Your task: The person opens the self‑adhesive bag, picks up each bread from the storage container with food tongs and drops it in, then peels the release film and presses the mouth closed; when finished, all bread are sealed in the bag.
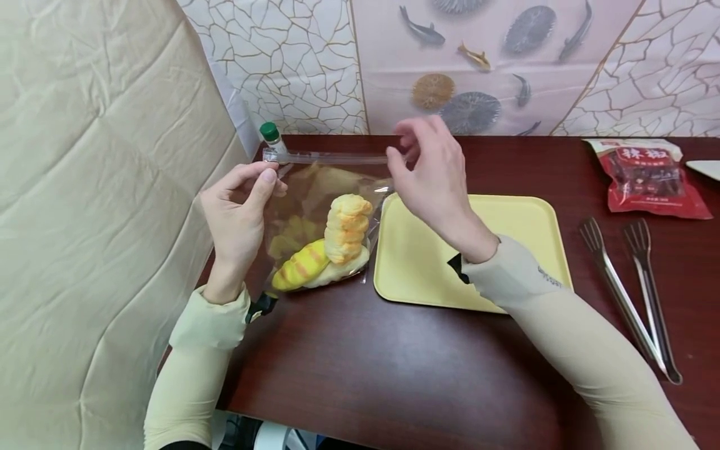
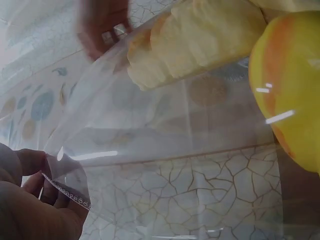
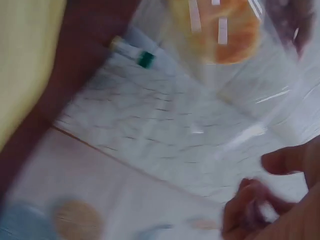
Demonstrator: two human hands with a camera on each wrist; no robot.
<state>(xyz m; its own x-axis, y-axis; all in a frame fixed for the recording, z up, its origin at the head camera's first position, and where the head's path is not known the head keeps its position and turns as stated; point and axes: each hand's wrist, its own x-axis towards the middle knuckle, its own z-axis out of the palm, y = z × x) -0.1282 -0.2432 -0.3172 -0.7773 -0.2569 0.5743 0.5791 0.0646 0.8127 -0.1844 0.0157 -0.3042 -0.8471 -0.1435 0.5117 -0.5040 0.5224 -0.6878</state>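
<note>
I hold a clear zip bag [image 1: 315, 206] upright over the dark red table [image 1: 394, 362]. Inside lie a puffy layered pastry [image 1: 345, 228] and a yellow striped bun [image 1: 298, 267]. My left hand [image 1: 269, 174] pinches the bag's top left corner, thumb against forefinger. My right hand [image 1: 400, 153] pinches the right end of the zip strip [image 1: 332, 158]. The left wrist view shows my left hand's fingers [image 2: 35, 165] on the corner, with the pastry [image 2: 200, 40] and bun [image 2: 292, 85] close above. The right wrist view is blurred; the right hand's fingers [image 3: 280, 162] curl by the bag film [image 3: 260, 100].
A pale yellow tray [image 1: 523, 219] lies right of the bag, under my right forearm. Metal tongs [image 1: 630, 294] lie further right. A red snack packet [image 1: 652, 181] is at the back right. A green-capped bottle [image 1: 271, 134] stands behind the bag. A quilted beige cover [image 1: 95, 219] hangs left.
</note>
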